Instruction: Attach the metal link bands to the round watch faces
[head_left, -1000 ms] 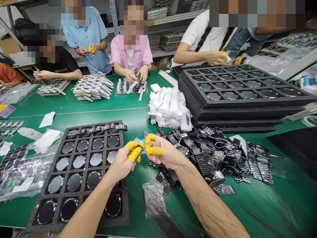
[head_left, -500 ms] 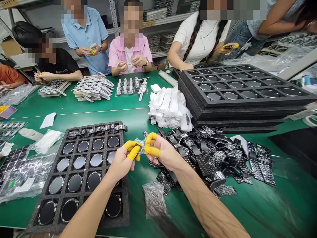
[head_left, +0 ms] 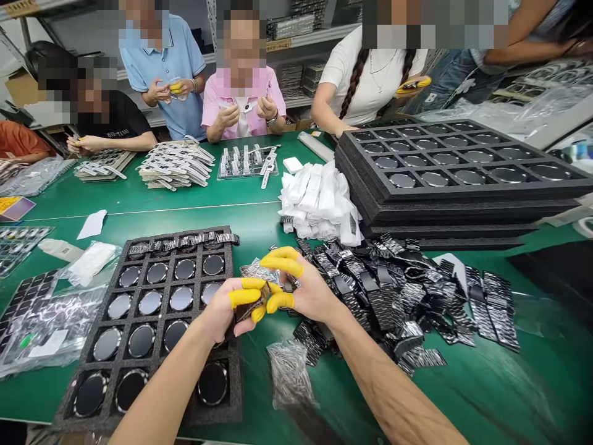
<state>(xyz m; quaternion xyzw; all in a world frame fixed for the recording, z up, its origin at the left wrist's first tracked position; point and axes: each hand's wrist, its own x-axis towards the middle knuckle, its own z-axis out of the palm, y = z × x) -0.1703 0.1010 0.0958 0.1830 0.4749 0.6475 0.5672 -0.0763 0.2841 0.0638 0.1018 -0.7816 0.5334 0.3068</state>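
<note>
Looking out from the wearer's head, facing forward and steeply down over the green table (head_left: 208, 216). Viewing the left hand (head_left: 243, 303) and right hand (head_left: 303, 287) at close range from above and behind, along the forearms (head_left: 162, 377). Taking in people (head_left: 245, 96) opposite and shelves (head_left: 324, 32) farther off.

"how are the arms placed?"

"bare left forearm (head_left: 167, 377) and bare right forearm (head_left: 380, 364) slant inward from the desk's near edge, wrists uncovered."

"and the hands?"

"they meet above the desk, fingertips close together. the left hand (head_left: 227, 309) is curled in a grip. the right hand (head_left: 312, 290) has its upper fingers arched forward. yellow covers sheathe several fingers on each."
</note>
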